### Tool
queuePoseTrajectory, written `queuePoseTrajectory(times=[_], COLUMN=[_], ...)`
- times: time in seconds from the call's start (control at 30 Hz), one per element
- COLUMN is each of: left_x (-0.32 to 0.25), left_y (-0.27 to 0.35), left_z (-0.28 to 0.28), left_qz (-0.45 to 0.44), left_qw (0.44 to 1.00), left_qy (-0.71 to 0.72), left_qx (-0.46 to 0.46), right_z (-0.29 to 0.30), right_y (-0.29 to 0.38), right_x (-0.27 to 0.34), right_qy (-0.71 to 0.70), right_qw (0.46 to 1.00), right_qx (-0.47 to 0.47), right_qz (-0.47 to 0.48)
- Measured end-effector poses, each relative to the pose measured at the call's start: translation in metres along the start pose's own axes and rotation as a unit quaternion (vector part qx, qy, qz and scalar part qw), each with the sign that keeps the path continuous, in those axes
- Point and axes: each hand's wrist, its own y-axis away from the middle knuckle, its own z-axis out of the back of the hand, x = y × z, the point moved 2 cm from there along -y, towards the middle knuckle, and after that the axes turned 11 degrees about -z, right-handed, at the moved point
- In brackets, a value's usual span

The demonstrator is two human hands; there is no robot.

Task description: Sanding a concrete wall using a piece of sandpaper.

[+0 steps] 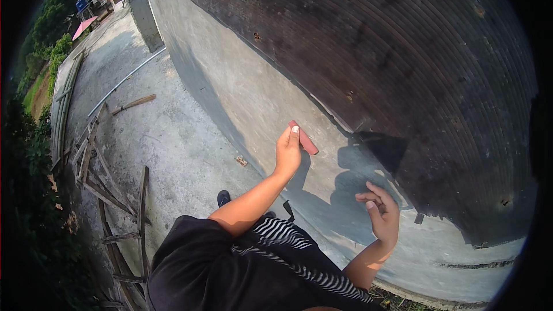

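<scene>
My left hand (pixel 288 149) is raised in the middle of the view, its thumb pressing on a narrow reddish strip (pixel 307 140) that looks like folded sandpaper. The strip is in front of a grey plastered wall (pixel 259 99); whether it touches the wall cannot be told. Lower right, my right hand (pixel 382 216) is held up with bent fingers apart and nothing in them. It is nearest to the same wall, where the shadow of my body falls. Above both hands, dark rusty corrugated metal sheets (pixel 367 60) cover the upper part of the wall.
On the concrete floor (pixel 173 138) at left lie a wooden ladder-like frame (pixel 125 274), loose timber (pixel 142 198) and a short wooden stick (pixel 134 103). Beyond are a thin pale pipe (pixel 127 78), bamboo poles (pixel 65 108) and a concrete pillar (pixel 140 8). Plants border the floor.
</scene>
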Motion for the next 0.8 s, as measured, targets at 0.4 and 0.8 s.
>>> queuePoseTrajectory(times=[0.4, 0.8], left_x=[0.021, 0.03], left_y=[0.008, -0.04], left_z=[0.003, 0.035], left_qz=[0.036, 0.005], left_qw=[0.996, 0.989], left_qy=[-0.023, -0.064], left_qx=[-0.083, -0.132], right_z=[0.004, 0.006], right_y=[-0.001, 0.0], right_x=[-0.002, -0.002], right_qy=[0.025, 0.054], right_qw=[0.999, 0.997], right_qx=[0.013, 0.026], right_qz=[0.025, 0.043])
